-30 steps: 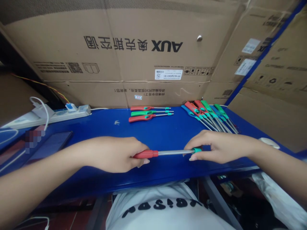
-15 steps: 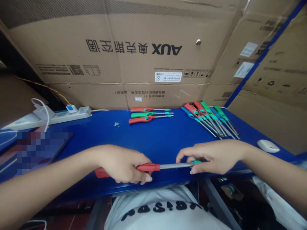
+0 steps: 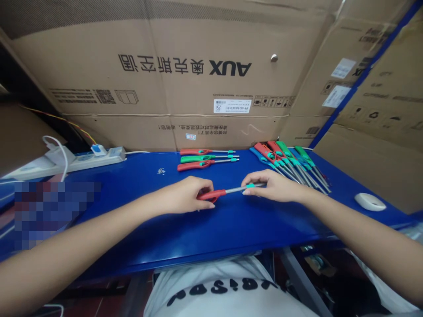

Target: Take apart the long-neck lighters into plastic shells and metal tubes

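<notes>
A red long-nosed gas lighter (image 3: 214,194) lies level between my two hands over the middle of the blue table. My left hand (image 3: 185,195) is closed round its red handle, hiding the rear end. At the other end, my right hand (image 3: 272,186) pinches the metal tube by its small green sleeve. Beyond them, red and green lighters (image 3: 195,165) lie in a neat row, tubes pointing right. To the right of the row is a loose heap of several lighters (image 3: 291,160) with red, green and blue handles, close behind my right hand.
A white mouse (image 3: 370,201) sits on the blue table (image 3: 231,237) at the right. A power strip (image 3: 82,160) with cables lies at the back left, a blurred-out flat thing (image 3: 56,211) before it. Tiny pale bits (image 3: 161,171) lie left of the row. Cardboard (image 3: 185,35) walls the back.
Both hands have moved away from my body, toward the back of the table, carrying the red lighter with them. The row and the heap look the same.
</notes>
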Demonstrator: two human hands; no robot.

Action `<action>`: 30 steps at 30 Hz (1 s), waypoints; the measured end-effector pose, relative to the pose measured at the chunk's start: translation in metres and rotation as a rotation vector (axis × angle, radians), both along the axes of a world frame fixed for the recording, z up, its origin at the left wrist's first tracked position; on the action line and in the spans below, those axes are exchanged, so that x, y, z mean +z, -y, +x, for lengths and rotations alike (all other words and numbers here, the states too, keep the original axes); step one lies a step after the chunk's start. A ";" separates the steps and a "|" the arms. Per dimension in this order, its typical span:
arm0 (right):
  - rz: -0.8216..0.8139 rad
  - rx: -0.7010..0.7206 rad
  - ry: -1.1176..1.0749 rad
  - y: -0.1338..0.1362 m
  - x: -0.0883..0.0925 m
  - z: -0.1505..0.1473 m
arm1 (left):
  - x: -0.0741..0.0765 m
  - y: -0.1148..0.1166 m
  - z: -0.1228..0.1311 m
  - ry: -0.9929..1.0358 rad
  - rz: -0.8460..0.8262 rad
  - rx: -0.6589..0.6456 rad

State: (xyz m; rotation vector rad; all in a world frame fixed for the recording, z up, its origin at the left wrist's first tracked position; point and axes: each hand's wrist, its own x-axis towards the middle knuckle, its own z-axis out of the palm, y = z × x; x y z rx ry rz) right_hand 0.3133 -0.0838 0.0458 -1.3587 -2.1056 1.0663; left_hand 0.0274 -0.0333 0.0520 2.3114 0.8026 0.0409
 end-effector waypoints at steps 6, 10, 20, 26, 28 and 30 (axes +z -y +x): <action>0.421 -0.305 0.444 -0.026 -0.015 0.029 | -0.007 -0.066 0.001 0.039 0.401 0.064; 0.385 -0.695 1.056 -0.035 -0.027 0.060 | -0.016 -0.117 0.002 0.039 0.544 0.165; 0.358 -0.704 1.027 -0.028 -0.022 0.074 | -0.036 -0.141 0.016 -0.021 0.741 0.176; 0.382 -0.325 0.920 0.009 0.001 0.022 | -0.025 -0.075 0.042 0.126 0.939 -0.086; 0.395 -0.194 0.962 0.031 0.005 -0.006 | -0.020 -0.038 0.051 0.070 0.881 -0.260; 0.404 -0.060 0.958 0.051 0.006 -0.031 | -0.015 -0.002 0.056 -0.076 0.737 -0.279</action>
